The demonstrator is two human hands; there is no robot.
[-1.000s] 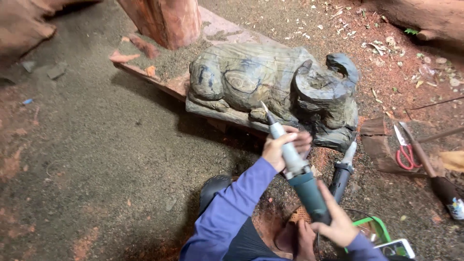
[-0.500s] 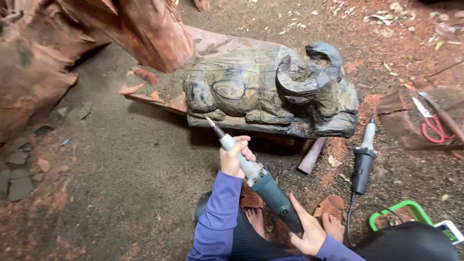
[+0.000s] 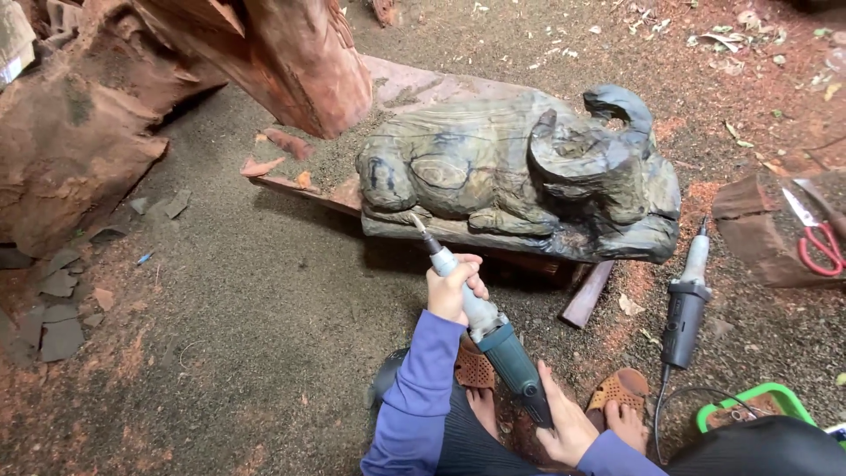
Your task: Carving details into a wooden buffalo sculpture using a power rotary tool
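Grinder (image 3: 489, 330) (both hands wrapped around it) slants up-left, its tip at the dark wooden carving (image 3: 520, 172).

Left hand (image 3: 452, 290) gripping die grinder (image 3: 483, 316) near its nose, right hand (image 3: 565, 427) holding its rear, bit touching wooden animal carving (image 3: 493, 172), second grinder (image 3: 685, 305) lying beside

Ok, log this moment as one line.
left hand grips die grinder front | right hand holds its rear | bit against wooden animal carving base | second grinder on ground
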